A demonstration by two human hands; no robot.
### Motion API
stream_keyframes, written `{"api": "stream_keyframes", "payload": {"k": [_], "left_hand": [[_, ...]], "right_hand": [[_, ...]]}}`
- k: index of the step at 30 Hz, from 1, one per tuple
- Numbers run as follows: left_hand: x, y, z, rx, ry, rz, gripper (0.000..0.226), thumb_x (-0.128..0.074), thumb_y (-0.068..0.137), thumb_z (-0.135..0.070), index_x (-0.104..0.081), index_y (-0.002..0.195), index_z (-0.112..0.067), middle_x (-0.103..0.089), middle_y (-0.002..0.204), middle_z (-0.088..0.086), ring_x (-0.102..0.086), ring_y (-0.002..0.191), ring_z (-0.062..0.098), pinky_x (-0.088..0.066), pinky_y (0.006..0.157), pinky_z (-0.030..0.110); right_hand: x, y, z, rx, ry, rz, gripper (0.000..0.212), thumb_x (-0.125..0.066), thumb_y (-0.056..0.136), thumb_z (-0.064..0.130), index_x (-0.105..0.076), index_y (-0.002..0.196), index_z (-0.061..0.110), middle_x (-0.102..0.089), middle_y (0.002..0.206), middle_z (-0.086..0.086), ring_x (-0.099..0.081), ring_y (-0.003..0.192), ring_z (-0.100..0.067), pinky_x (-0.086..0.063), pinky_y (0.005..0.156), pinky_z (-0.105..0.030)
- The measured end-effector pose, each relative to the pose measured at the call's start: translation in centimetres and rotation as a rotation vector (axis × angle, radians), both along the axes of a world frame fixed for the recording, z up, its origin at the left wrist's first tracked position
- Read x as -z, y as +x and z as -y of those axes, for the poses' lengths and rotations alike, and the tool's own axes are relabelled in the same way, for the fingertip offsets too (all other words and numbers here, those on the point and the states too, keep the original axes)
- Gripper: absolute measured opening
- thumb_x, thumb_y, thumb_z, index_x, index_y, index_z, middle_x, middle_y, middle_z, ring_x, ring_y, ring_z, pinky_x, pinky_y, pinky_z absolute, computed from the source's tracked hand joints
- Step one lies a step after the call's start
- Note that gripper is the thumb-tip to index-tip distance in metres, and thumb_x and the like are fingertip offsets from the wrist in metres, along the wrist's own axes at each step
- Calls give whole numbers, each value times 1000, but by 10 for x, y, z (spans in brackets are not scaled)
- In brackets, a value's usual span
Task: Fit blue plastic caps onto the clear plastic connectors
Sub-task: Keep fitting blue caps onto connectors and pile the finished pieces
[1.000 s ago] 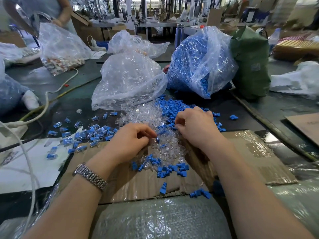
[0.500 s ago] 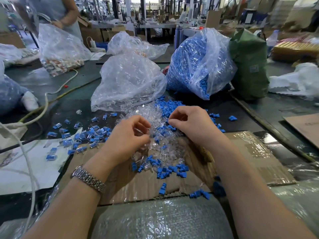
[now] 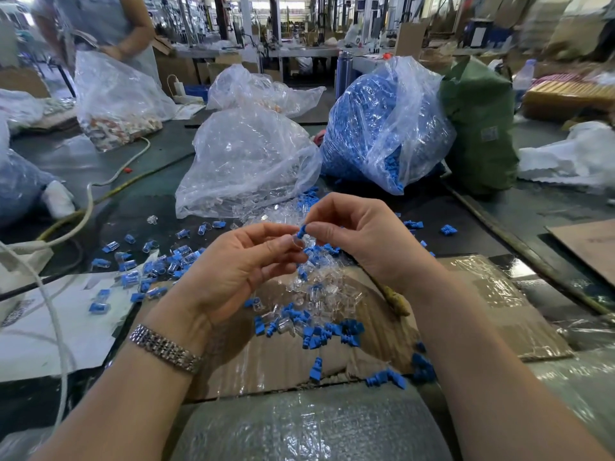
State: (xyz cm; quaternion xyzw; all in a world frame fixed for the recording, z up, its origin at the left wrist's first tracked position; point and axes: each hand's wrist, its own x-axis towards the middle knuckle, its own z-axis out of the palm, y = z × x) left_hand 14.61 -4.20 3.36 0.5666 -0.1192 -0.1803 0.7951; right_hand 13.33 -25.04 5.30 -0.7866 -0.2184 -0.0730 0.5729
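My left hand (image 3: 239, 261) pinches a clear plastic connector (image 3: 297, 241) between thumb and fingertips, raised above the table. My right hand (image 3: 359, 234) pinches a small blue cap (image 3: 301, 231) right at the connector's upper end, the two parts touching. Below both hands lies a mixed heap of loose clear connectors (image 3: 316, 287) and blue caps (image 3: 319, 334) on a cardboard sheet (image 3: 482, 294). Capped connectors (image 3: 159, 264) are scattered to the left.
A clear bag of connectors (image 3: 246, 161) and a bag full of blue caps (image 3: 376, 128) stand behind the heap, with a green sack (image 3: 479, 128) to the right. White cables (image 3: 90, 201) cross the left side. Another person (image 3: 109, 28) handles a bag at far left.
Both hands have risen from the heap. The left now holds up a clear connector and the right has brought a blue cap against it.
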Motion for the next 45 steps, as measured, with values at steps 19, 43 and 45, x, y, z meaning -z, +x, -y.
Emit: {"api": "stream_keyframes", "payload": {"k": [19,43,45], "left_hand": [[1,-4,-1,-30,72,153,26,-79,76,-15,-79,101,-9,-76,103,22,-76,91,32,-60,74,27],[1,2,-2,-156,19,64,16,-74,78,-11,-80,92,-13,-75,107,21,-76,89,28,-61,69,27],[1,3,-3,-174,-7,48,16,-74,78,-12,-81,91,-16,-76,108,18,-75,92,26,-61,70,27]], "right_hand": [[4,3,-3,3,-87,65,5,-74,90,11,-71,91,14,-63,78,12,-54,72,2,-43,70,-13],[8,7,24,572,-898,-394,37,-59,92,30,-42,64,12,-45,64,-5,-45,61,-25,-27,51,-32],[0,6,27,526,-719,-389,41,-61,94,27,-42,62,10,-40,57,-5,-38,52,-22,-26,49,-30]]}}
